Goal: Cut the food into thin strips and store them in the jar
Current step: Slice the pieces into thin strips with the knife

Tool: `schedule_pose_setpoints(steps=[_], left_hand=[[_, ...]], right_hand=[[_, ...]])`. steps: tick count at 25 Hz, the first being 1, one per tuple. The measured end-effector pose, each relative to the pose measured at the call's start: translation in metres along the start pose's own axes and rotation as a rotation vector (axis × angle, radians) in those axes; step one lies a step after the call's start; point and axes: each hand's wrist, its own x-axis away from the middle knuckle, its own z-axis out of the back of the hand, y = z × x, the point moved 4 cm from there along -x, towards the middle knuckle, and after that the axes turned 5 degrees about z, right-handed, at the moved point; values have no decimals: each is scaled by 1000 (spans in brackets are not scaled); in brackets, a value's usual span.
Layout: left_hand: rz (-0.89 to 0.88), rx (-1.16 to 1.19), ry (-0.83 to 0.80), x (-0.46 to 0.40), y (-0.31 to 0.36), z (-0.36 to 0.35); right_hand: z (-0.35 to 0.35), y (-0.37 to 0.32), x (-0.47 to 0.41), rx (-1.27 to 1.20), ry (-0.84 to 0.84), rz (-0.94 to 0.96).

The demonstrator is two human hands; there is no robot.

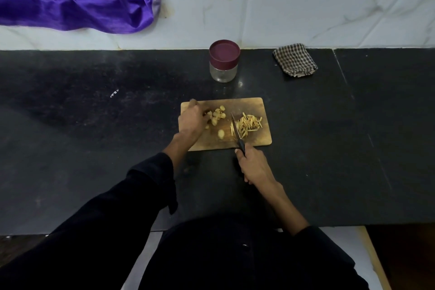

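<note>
Now the right grip [253, 167] wraps the knife [237, 133] beside the strips [248, 123]; the left grip [191, 117] (fingers curled) touches round slices [217, 114] on the board [257, 141].

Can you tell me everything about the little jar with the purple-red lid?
The jar is small and round, with a clear body that looks like glass and appears empty. A dark maroon lid, likely plastic, sits closed on top. It stands upright on the black counter, near the white wall, beyond the wooden cutting board and apart from it. A checked cloth lies off to one side. Neither hand touches it.
</note>
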Motion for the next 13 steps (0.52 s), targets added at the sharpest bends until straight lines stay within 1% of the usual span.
schedule_pose_setpoints(steps=[7,10,13], left_hand=[[-46,20,-47,-13,6,7],[-43,114,-23,-7,9,16],[11,291,41,8,8,15]], right_hand=[[0,2,0,1,-2,-3],[1,2,0,1,6,1],[2,3,0,12,1,-13]])
